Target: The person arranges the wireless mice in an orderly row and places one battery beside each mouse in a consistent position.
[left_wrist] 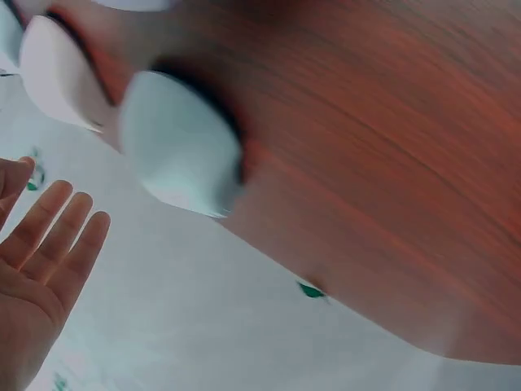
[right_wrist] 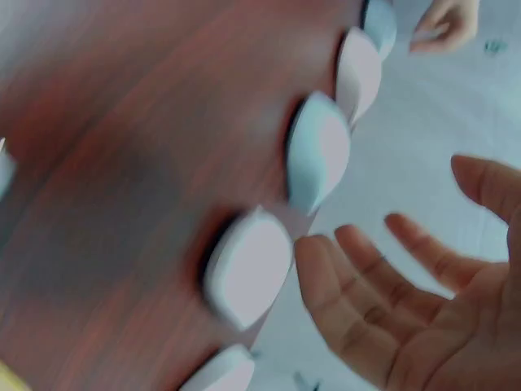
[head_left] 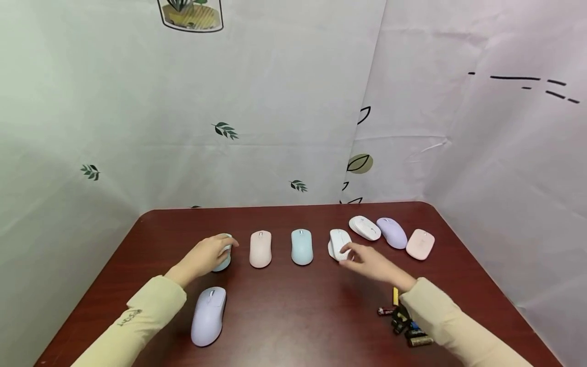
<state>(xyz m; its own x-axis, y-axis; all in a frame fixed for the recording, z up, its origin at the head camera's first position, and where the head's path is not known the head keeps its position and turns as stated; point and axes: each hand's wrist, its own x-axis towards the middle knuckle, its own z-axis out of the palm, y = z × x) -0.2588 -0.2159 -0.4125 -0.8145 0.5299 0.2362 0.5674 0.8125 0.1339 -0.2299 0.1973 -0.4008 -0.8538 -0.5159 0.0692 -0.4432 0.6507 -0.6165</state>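
Observation:
My left hand (head_left: pixel 206 257) hovers at a light blue mouse (head_left: pixel 223 262), covering part of it in the head view. In the left wrist view that mouse (left_wrist: pixel 179 142) lies apart from the extended fingers (left_wrist: pixel 81 252). My right hand (head_left: pixel 369 262) is by a white mouse (head_left: pixel 338 238), with its fingers overlapping the front of it. From the right wrist, the fingers look loosely bent with nothing between them, a fingertip right at the edge of the white mouse (right_wrist: pixel 251 269). Between the hands lie a pink mouse (head_left: pixel 260 250) and another light blue mouse (head_left: pixel 301 247).
A lavender mouse (head_left: pixel 208 316) lies nearest me on the left. At the back right sit another white mouse (head_left: pixel 365 228), a second lavender mouse (head_left: pixel 392 233) and a flat pink mouse (head_left: pixel 420 244). Several loose batteries (head_left: pixel 419 341) are piled beside my right sleeve, which hides some.

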